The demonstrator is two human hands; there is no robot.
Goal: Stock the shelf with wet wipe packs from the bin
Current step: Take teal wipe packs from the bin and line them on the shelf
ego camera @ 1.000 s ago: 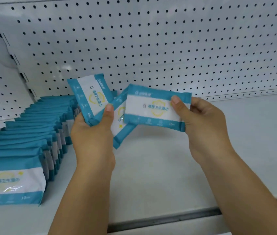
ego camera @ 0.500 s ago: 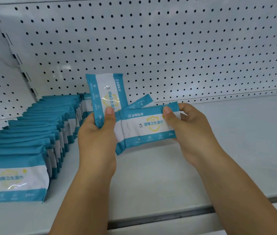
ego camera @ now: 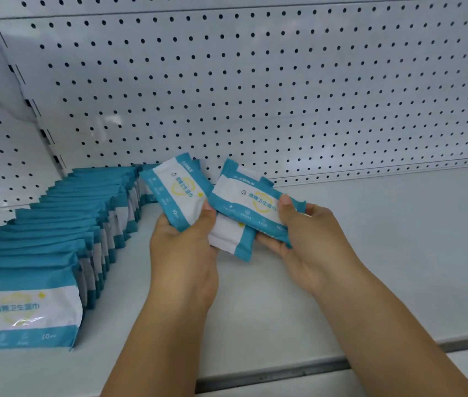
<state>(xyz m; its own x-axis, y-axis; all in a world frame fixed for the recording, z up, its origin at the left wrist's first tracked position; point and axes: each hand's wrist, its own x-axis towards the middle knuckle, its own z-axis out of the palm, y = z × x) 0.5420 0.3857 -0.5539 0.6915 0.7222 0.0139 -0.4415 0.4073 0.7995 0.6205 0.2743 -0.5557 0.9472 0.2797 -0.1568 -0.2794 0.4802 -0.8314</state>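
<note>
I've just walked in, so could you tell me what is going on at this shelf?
A person is stocking the shelf with wet wipe packs. The left hand grips a first pack. The right hand pinches a second pack, and a third pack is tucked under it, between both hands. All three are held above the shelf, not yet placed. A row of packs already stands on edge along the left side, running back to the pegboard.

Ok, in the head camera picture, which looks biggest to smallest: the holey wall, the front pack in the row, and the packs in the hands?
1. pegboard wall
2. front pack in the row, though nearest the camera
3. left pack in the left hand and top pack in the right hand: alike, tied
</note>
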